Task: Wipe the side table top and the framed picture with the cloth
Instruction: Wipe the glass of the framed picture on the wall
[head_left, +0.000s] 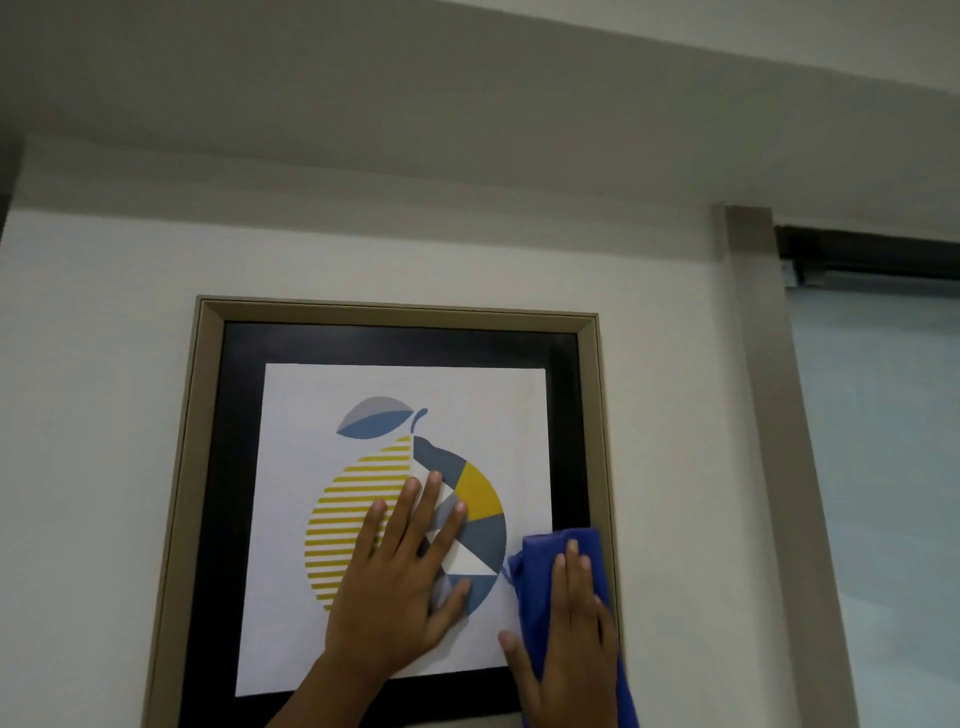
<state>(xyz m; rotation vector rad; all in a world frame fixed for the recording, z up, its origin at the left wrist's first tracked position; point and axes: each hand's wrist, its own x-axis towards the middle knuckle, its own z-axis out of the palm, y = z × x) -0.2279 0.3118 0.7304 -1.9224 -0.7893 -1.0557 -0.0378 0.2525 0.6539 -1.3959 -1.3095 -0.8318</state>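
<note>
Hanging on the wall, the framed picture (395, 332) has the left hand (400, 587) flat on it, fingers spread, empty; the right hand (569, 644) presses the blue cloth (540, 561) against its right edge, fingers extended.

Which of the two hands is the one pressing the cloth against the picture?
The right hand: it presses the blue cloth on the framed picture at its lower right edge. The left hand lies bare and flat on the fruit print.
</note>
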